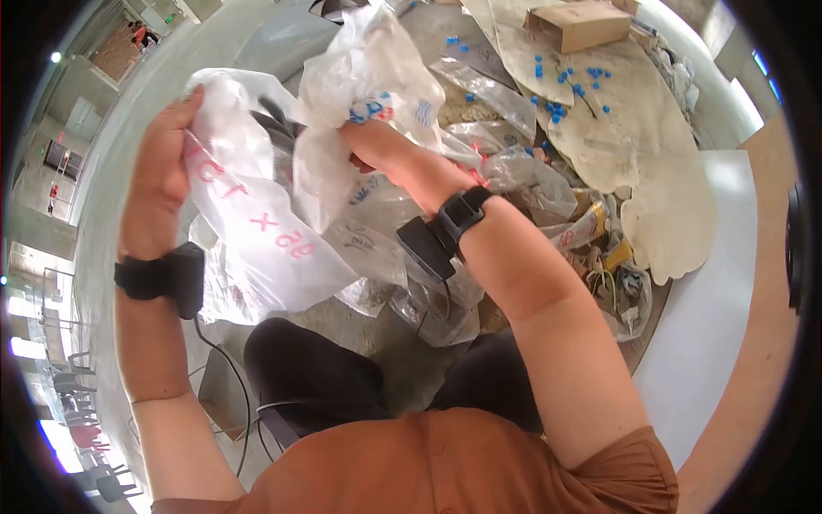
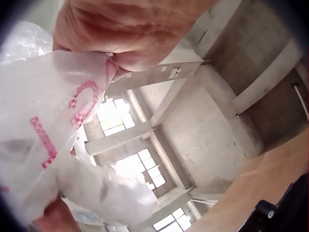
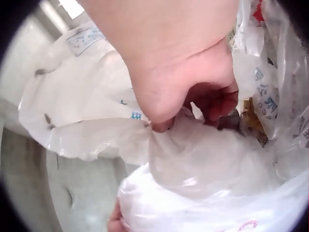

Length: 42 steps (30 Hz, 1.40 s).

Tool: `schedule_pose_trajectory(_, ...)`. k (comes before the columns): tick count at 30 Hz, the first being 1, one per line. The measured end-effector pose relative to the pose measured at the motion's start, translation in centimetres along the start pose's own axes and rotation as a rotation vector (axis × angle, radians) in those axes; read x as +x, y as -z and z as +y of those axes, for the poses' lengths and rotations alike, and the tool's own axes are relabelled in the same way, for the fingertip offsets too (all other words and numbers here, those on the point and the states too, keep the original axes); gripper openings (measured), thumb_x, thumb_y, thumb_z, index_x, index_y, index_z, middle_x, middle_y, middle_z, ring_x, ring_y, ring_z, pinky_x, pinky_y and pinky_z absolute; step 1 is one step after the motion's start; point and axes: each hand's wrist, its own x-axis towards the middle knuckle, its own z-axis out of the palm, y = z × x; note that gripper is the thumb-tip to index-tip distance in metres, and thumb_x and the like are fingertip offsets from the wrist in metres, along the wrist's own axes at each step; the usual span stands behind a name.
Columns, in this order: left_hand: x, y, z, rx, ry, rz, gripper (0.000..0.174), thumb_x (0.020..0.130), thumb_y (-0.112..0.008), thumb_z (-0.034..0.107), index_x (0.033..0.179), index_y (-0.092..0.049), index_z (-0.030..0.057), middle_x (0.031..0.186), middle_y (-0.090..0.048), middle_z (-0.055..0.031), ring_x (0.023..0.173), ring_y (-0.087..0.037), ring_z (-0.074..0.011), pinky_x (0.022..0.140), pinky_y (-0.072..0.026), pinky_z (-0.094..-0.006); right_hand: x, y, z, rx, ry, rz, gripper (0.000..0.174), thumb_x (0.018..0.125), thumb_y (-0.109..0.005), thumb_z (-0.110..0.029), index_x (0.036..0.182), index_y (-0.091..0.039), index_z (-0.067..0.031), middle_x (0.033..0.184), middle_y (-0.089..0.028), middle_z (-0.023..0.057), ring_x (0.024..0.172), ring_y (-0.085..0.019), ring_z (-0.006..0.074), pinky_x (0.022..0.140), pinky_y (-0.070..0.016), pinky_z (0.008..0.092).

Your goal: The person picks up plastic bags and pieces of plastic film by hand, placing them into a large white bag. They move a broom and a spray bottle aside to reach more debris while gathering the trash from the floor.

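Observation:
My left hand grips the upper edge of a white plastic bag with red lettering, which hangs down over my knees. In the left wrist view, the curled fingers pinch the bag's edge close to the red print. My right hand reaches across to a cloudy, crumpled plastic bag with blue print. Its thumb and curled fingers bunch the thin film together in the right wrist view, where the gathered film bulges below the hand. Parts of the right fingertips are hidden by plastic.
A heap of clear plastic bags and scraps lies to the right. Beyond it, several small blue pieces are scattered on a beige sheet. An opened cardboard box stands at the back. A cable hangs from the left wrist camera.

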Motion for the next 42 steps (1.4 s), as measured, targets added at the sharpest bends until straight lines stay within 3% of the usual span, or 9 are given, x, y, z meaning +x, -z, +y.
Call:
schedule_pose_trajectory(8, -2.4, -1.2, -1.2, -0.056, -0.006, 0.046, 0.029, 0.092, -0.054, 0.024, 0.106, -0.057, -0.0008, 0.096, -0.064, -0.0088, 0.082, -0.064, -0.0168, 0.073, -0.0521, -0.03, 2.6, 5.3, 5.7, -0.18, -0.016, 0.229, 0.043, 0.083, -0.058, -0.041, 0.103, -0.06, -0.0022, 0.086, -0.062, 0.0056, 0.075, -0.056, 0.0149, 0.062, -0.0417, 0.0312)
schedule_pose_trajectory(11, -2.9, -1.1, -1.1, -0.059, 0.002, 0.024, 0.029, 0.092, -0.054, 0.025, 0.106, -0.056, -0.0009, 0.096, -0.064, -0.0089, 0.083, -0.063, -0.0164, 0.074, -0.0514, -0.029, 3.3, 4.3, 7.2, -1.146, 0.25, 0.218, 0.04, 0.091, -0.042, -0.03, 0.124, -0.054, -0.0097, 0.126, -0.055, 0.013, 0.118, -0.05, 0.0268, 0.097, -0.0407, 0.0378)
schedule_pose_trajectory(14, -3.7, -1.6, -0.5, -0.028, -0.047, 0.092, 0.03, 0.092, -0.055, 0.025, 0.106, -0.056, -0.0007, 0.098, -0.064, -0.0079, 0.083, -0.062, -0.0154, 0.074, -0.0507, -0.0277, 6.2, 0.9, 11.0, -0.963, 0.661, 0.324, 0.044, 0.091, -0.041, -0.032, 0.127, -0.051, -0.009, 0.133, -0.048, 0.0141, 0.125, -0.043, 0.0268, 0.103, -0.0333, 0.0361)
schedule_pose_trajectory(24, -2.3, -0.5, 0.2, -0.001, -0.135, 0.066, 0.046, 0.089, -0.06, 0.03, 0.121, -0.053, -0.0022, 0.119, -0.056, -0.0079, 0.108, -0.053, -0.0164, 0.096, -0.0391, -0.0279, 0.3, -10.4, 12.2, -0.815, 0.511, -0.153, 0.047, 0.089, -0.049, -0.03, 0.131, -0.044, -0.0081, 0.128, -0.05, 0.0112, 0.117, -0.047, 0.0226, 0.099, -0.0347, 0.0332)
schedule_pose_trajectory(31, -1.0, 1.4, -2.4, 0.11, -0.104, 0.097, 0.046, 0.092, -0.054, 0.029, 0.127, -0.05, -0.0014, 0.124, -0.054, -0.008, 0.113, -0.051, -0.0148, 0.099, -0.0356, -0.0274, -4.8, 7.5, 8.5, -0.316, 0.57, 0.094, 0.042, 0.089, -0.054, -0.028, 0.126, -0.05, -0.0085, 0.116, -0.06, 0.0104, 0.102, -0.058, 0.0205, 0.089, -0.0435, 0.0316)
schedule_pose_trajectory(33, -0.3, 1.5, -2.9, 0.04, -0.03, 0.051, 0.048, 0.092, -0.054, 0.029, 0.128, -0.049, -0.0014, 0.126, -0.053, -0.0084, 0.115, -0.049, -0.0155, 0.1, -0.0343, -0.0277, -10.9, 11.9, 4.7, -0.359, 0.027, 0.303, 0.036, 0.087, -0.055, -0.016, 0.122, -0.052, -0.009, 0.11, -0.062, 0.0112, 0.095, -0.061, 0.0225, 0.082, -0.0478, 0.0333)
schedule_pose_trajectory(34, 0.2, 1.8, -3.2, 0.025, -0.006, 0.054, 0.049, 0.092, -0.054, 0.03, 0.128, -0.049, -0.0015, 0.127, -0.052, -0.0086, 0.116, -0.049, -0.0165, 0.101, -0.0345, -0.028, -12.2, 15.8, 6.8, -0.917, 0.133, 0.294, 0.036, 0.083, -0.054, -0.006, 0.12, -0.053, -0.0082, 0.108, -0.061, 0.0136, 0.093, -0.061, 0.0244, 0.079, -0.0492, 0.0342)
schedule_pose_trajectory(38, -0.1, -0.5, -3.7, -0.022, 0.104, 0.044, 0.052, 0.091, -0.055, 0.034, 0.129, -0.048, -0.0016, 0.129, -0.051, -0.0095, 0.117, -0.049, -0.0189, 0.1, -0.0356, -0.029, -22.2, 25.3, 11.5, -0.603, 0.124, 0.735, 0.04, 0.09, -0.052, -0.032, 0.123, -0.053, -0.0089, 0.119, -0.057, 0.0107, 0.104, -0.053, 0.0224, 0.091, -0.0406, 0.0322)
schedule_pose_trajectory(42, 0.8, -1.4, -4.5, 0.019, 0.122, 0.053, 0.056, 0.091, -0.055, 0.036, 0.131, -0.046, -0.0017, 0.132, -0.048, -0.0109, 0.117, -0.049, -0.0206, 0.101, -0.036, -0.0305, -35.7, 39.0, 20.8, -0.916, -0.302, 1.077, 0.05, 0.09, -0.048, -0.041, 0.128, -0.049, -0.0089, 0.129, -0.052, 0.0109, 0.116, -0.048, 0.0249, 0.099, -0.0362, 0.0341)
